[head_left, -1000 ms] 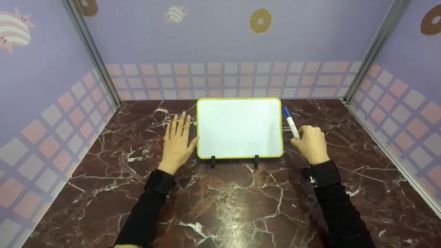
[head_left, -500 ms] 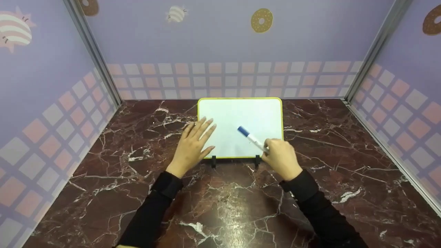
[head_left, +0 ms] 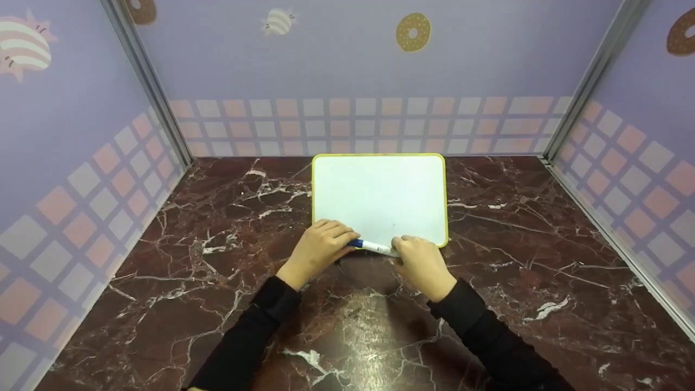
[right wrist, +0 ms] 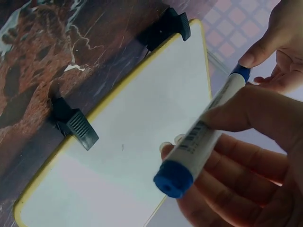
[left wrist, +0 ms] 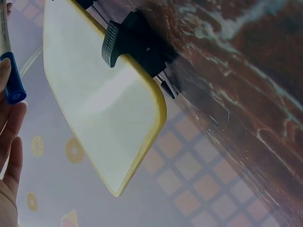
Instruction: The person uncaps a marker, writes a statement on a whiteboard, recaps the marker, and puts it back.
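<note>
A white marker (head_left: 377,248) with a blue cap (left wrist: 15,82) is held between both hands, in front of the lower part of a yellow-rimmed whiteboard (head_left: 380,190). My right hand (head_left: 423,263) grips the marker's white barrel (right wrist: 199,142), its blue end plug (right wrist: 174,178) sticking out past the fingers in the right wrist view. The left hand (head_left: 320,247) pinches the blue cap between thumb and fingers. The cap sits on the barrel. A small dark mark (right wrist: 122,147) shows on the board's white face.
Black stand clips (right wrist: 83,127) hold the board's lower edge above the dark red marbled table (head_left: 347,336). Behind rises a lilac wall (head_left: 336,65) with pink and white checks. Metal corner posts (head_left: 583,81) stand at both back corners.
The right hand has carried the marker leftward from the board's right side to its lower front. My left hand has moved from the board's left edge to the cap and pinched it.
</note>
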Demonstrator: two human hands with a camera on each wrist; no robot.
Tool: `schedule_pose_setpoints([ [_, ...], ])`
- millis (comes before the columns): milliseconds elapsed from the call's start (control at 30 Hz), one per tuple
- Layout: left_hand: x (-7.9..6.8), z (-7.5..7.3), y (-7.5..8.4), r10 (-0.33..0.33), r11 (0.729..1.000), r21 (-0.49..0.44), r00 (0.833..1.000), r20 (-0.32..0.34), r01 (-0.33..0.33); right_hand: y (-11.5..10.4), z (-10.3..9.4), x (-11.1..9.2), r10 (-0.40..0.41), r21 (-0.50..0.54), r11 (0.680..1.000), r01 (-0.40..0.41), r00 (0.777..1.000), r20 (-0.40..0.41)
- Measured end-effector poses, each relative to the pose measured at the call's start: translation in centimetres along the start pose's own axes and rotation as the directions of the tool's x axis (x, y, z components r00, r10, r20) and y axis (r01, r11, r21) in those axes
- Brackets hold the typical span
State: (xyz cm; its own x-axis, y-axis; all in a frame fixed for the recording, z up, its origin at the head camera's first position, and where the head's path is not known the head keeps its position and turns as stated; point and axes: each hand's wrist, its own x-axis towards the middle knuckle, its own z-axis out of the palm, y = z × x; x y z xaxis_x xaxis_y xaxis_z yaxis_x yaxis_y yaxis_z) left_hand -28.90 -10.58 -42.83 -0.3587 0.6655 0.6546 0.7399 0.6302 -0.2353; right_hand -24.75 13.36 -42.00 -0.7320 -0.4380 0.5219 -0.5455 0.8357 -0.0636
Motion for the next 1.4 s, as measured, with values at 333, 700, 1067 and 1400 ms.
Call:
schedule_pose_setpoints([
  [333,-0.1,0.4,0.5,-0.027,0.997,-0.078,1.000,0.007,0.027,0.6,0.3,0.3,-0.023,-0.024,0.999,0.022,0.999,-0.044],
  [700,0.0,0.4,0.8,-0.073,0.990,-0.119,0.996,0.042,0.078,1.4,0.6,0.6,-0.097,-0.125,0.989,0.080,0.987,-0.131],
  [1067,-0.1,0.4,0.5,-0.089,0.986,-0.138,0.995,0.045,0.094,2.0,0.7,0.8,-0.101,-0.119,0.990,0.080,0.978,-0.182],
  [1400,-0.2,-0.3,-0.6,-0.128,0.977,-0.167,0.992,0.016,0.129,3.3,0.1,0.8,-0.052,-0.099,0.994,0.037,0.987,-0.155],
])
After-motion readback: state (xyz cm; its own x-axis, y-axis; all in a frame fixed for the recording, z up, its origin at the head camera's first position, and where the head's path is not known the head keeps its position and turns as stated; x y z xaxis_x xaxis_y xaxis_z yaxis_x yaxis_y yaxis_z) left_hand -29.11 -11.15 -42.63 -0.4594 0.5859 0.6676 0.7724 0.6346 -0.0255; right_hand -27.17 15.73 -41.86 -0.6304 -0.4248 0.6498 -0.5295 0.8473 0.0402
